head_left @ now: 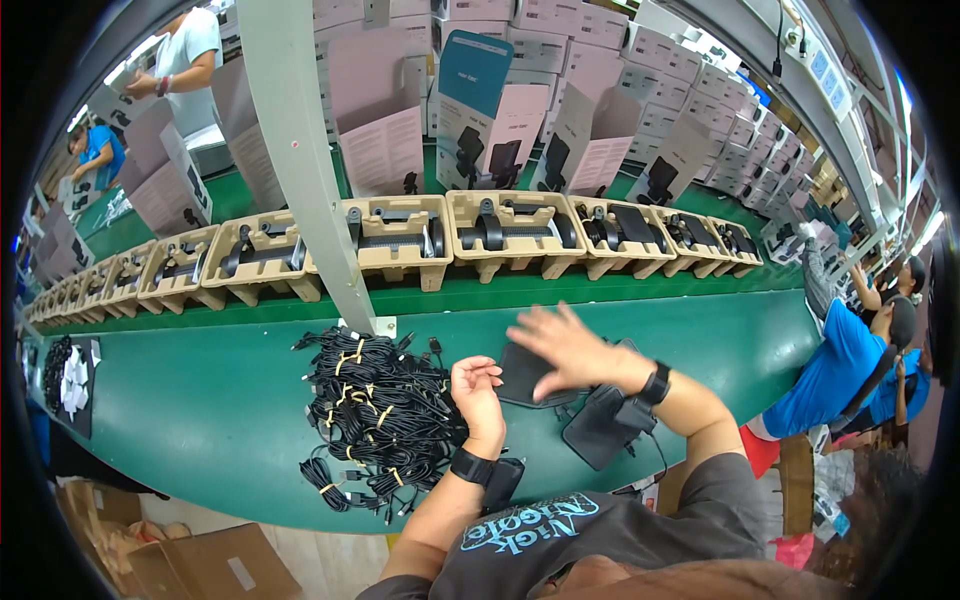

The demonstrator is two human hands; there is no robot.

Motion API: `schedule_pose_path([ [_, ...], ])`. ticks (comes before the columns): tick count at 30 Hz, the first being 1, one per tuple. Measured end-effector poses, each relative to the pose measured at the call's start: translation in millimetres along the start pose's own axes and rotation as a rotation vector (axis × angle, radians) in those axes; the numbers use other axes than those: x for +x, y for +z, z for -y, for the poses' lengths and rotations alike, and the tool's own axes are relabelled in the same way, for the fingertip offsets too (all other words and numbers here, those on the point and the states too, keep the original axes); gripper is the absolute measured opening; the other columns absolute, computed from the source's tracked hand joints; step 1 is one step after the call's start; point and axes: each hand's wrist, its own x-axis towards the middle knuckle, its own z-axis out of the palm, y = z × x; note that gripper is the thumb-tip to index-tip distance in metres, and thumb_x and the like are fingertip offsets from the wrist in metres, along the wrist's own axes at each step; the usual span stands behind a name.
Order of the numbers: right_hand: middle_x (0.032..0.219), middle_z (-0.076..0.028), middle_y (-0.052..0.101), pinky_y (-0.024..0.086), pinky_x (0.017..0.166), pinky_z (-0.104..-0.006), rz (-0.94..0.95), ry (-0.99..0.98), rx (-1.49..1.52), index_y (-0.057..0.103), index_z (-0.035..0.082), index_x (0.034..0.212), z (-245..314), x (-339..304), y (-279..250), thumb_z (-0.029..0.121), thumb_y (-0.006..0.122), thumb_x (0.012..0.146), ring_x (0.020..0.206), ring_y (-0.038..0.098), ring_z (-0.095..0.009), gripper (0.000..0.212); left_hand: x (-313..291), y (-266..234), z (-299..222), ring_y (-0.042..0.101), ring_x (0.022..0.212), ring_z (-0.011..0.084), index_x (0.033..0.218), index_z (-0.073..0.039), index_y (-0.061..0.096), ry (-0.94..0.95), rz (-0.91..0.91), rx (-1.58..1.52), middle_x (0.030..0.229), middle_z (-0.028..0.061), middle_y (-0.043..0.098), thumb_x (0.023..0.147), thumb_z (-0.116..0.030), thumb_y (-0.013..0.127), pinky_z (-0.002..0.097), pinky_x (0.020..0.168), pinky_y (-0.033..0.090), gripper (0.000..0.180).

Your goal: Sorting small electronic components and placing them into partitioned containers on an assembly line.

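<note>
My right hand (pixel 565 345) is spread, palm down, over a flat black pad (pixel 522 378) on the green table. Part of the pad is hidden beneath it. At the pad's left edge is my left hand (pixel 478 397), its fingers loosely curled and nothing visible in them. A large heap of bundled black cables (pixel 375 415), tied with tan bands, lies just left of that hand. Nearer my body, below the right forearm, sits a black device with a flat plate (pixel 592 440) and a cord. Another small black object (pixel 503 482) lies beside my left wrist.
Beyond the table runs a row of tan molded trays (pixel 515 255) holding black parts. Open printed cartons (pixel 375 130) stand behind them, with stacked boxes (pixel 640 90) further back. A white post (pixel 310 170) rises from the table. Co-workers in blue shirts (pixel 825 365) are at the right.
</note>
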Motion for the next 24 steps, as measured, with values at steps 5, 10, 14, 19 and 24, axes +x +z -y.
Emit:
schedule_pose_path([
  [5, 0.136, -0.021, 0.023, 0.017, 0.102, -0.0525, 0.019, -0.050, 0.116, 0.029, 0.008, 0.132, 25.5, -4.4, 32.5, 0.051, 0.068, 0.061, 0.128, 0.016, -0.038, 0.091, 0.2, -5.5, -2.8, 0.054, 0.064, 0.0111, 0.087, -0.004, 0.049, -0.039, 0.038, -0.046, 0.080, 0.0063, 0.056, 0.082, 0.003, 0.045, 0.0210, 0.057, 0.043, 0.010],
  [10, 0.106, -0.010, 0.057, 0.028, 0.098, -0.0467, -0.099, -0.055, 0.379, 0.059, 0.010, 0.099, -6.0, 5.4, 9.6, 0.020, 0.065, 0.072, 0.103, 0.052, -0.026, 0.030, 4.3, -7.5, -9.0, 0.053, 0.064, 0.0101, 0.087, -0.003, 0.048, -0.062, 0.012, -0.068, 0.079, 0.0054, 0.055, 0.082, 0.006, 0.042, 0.0195, 0.055, 0.042, 0.012],
  [14, 0.087, -0.010, 0.054, 0.042, 0.075, -0.0278, -0.683, 0.356, 0.556, 0.048, -0.001, 0.102, -34.7, 28.8, -20.2, 0.013, 0.063, 0.077, 0.083, 0.051, -0.014, 0.032, 4.0, -10.8, -6.4, 0.053, 0.063, 0.0109, 0.087, -0.003, 0.048, -0.073, -0.015, -0.051, 0.078, 0.0059, 0.055, 0.080, 0.008, 0.040, 0.0209, 0.054, 0.043, 0.015],
  [19, 0.100, -0.008, 0.053, 0.039, 0.083, -0.0260, -1.165, 0.331, 0.954, 0.043, -0.003, 0.107, -100.5, 72.1, -36.6, 0.005, 0.053, 0.082, 0.093, 0.050, -0.014, 0.028, -3.0, -12.3, 0.4, 0.053, 0.063, 0.0118, 0.087, -0.003, 0.049, -0.218, 0.156, -0.011, 0.076, 0.0055, 0.056, 0.078, 0.008, 0.042, 0.0219, 0.056, 0.043, 0.017],
  [24, 0.101, -0.009, 0.055, 0.039, 0.083, -0.0264, -1.107, 0.513, 0.768, 0.045, -0.003, 0.107, -138.0, 106.5, -15.3, 0.010, 0.054, 0.083, 0.095, 0.050, -0.015, 0.029, -0.4, -18.1, -1.7, 0.053, 0.063, 0.0119, 0.087, -0.003, 0.050, -0.278, 0.153, -0.054, 0.077, 0.0057, 0.056, 0.077, 0.008, 0.042, 0.0221, 0.056, 0.043, 0.017],
])
